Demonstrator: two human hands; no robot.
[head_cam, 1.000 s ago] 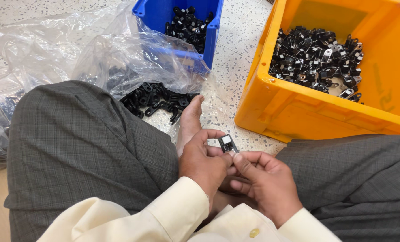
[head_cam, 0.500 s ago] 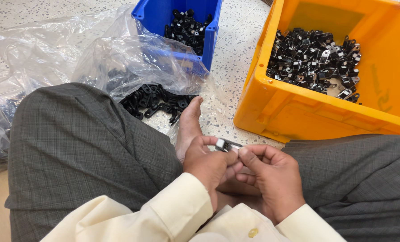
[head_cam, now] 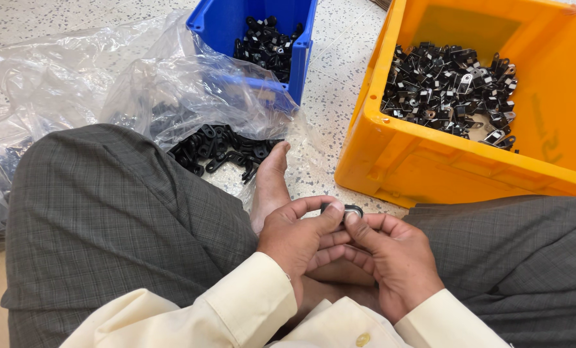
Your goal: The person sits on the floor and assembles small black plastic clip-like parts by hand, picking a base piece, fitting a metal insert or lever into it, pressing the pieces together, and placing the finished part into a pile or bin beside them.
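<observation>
Left hand and right hand together pinch one small black clip, lower centre. Orange bin of clips sits upper right.

Cream long sleeves with buttoned cuffs, one pale button visible. Grey fine-check trousers. Bare foot.

Two hands, the left hand and the right hand, were counted, with one small metal clip between them. Beyond them, two bins were seen: one blue bin, one yellow bin. Loose black parts were too many to count.
</observation>
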